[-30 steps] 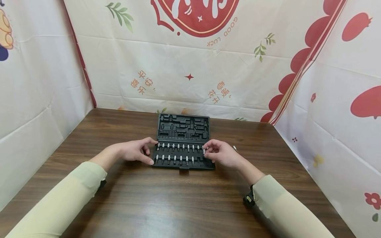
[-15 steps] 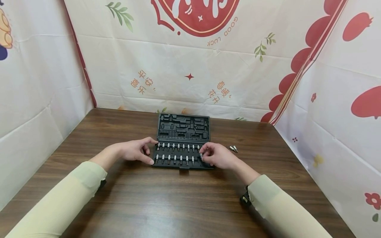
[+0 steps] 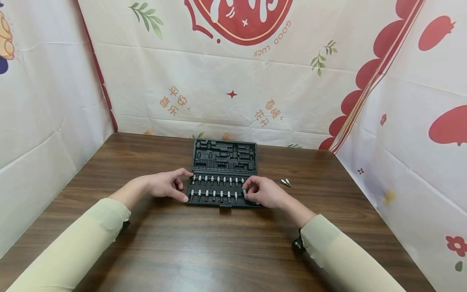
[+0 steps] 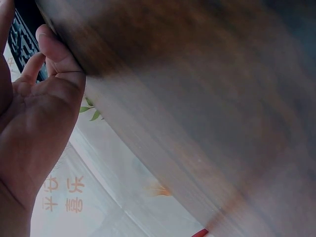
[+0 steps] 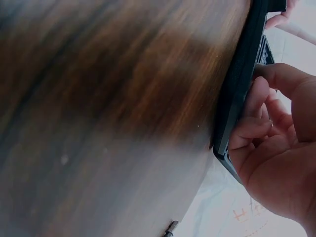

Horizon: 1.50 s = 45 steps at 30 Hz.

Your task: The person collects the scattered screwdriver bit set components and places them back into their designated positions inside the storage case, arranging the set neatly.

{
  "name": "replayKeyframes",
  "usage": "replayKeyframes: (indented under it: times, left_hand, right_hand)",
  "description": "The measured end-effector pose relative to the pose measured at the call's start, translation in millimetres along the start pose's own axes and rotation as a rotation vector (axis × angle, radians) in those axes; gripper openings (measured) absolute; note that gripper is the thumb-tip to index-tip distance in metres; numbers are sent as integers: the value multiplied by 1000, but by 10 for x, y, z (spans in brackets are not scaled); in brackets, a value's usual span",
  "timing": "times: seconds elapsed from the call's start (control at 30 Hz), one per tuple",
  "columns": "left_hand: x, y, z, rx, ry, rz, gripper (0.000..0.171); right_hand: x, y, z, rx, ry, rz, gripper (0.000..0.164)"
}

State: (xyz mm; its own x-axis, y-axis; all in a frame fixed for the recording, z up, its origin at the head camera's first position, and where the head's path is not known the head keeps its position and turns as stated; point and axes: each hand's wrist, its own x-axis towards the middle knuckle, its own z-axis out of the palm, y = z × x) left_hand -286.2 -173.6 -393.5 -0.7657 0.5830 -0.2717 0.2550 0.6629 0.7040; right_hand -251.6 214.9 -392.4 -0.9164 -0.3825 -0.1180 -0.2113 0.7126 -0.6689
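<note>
Right hand [image 3: 267, 192] shifted left, pinching bit [image 3: 245, 192], left hand [image 3: 165, 184] unmoved

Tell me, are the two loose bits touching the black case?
Apart. The head view shows a strip of brown table between the loose bits and the case.

From above, the head camera faced forward and down across the brown wood-grain table [image 3: 215, 247]. Wrist cameras, close and canted, viewed the bare left hand [image 4: 42, 111] and bare right hand [image 5: 279, 155]; all shared the open black plastic case [image 3: 224, 172].
</note>
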Motion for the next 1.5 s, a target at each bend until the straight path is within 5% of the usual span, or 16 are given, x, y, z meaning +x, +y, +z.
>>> replayKeyframes:
  times: [1.5]
  left_hand:
    - [-5, -17, 0, 2, -3, 5, 90]
  right_hand:
    - [35, 41, -16, 2, -12, -54, 4]
